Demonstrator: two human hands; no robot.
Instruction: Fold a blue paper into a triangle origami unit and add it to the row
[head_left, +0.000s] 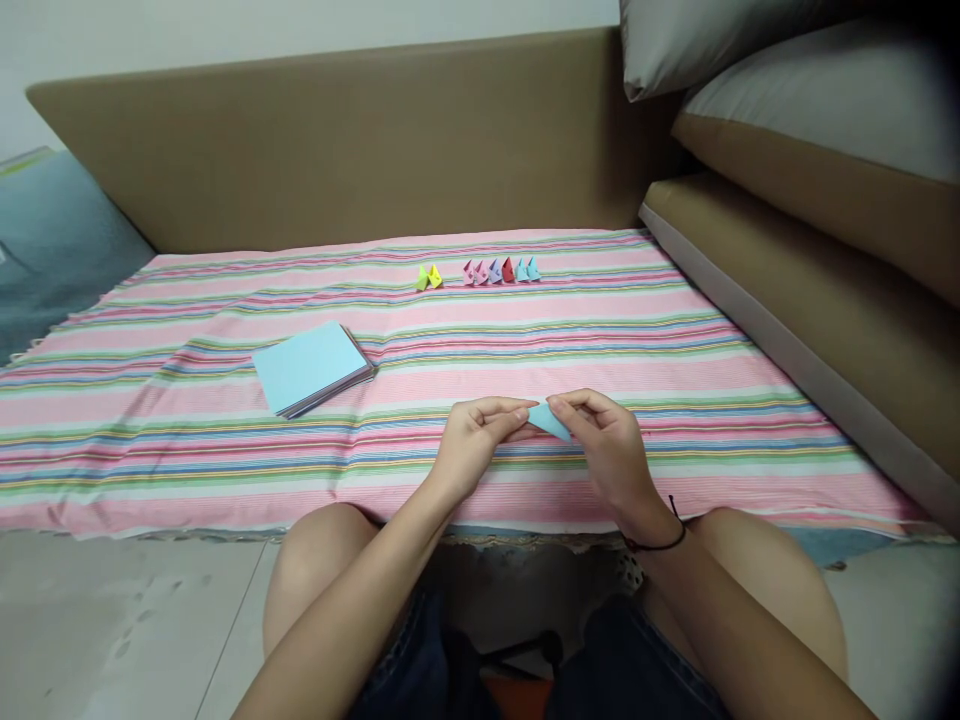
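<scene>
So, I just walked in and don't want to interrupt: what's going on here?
A person is holding a small, pointed blue paper with the fingers of both hands, the left hand and the right hand, over a striped cloth. A stack of paper with a light blue sheet on top lies off to the left. Farther back stand two yellowish folded pieces and, to their right, a row of six in pink, purple, red and blue.
</scene>
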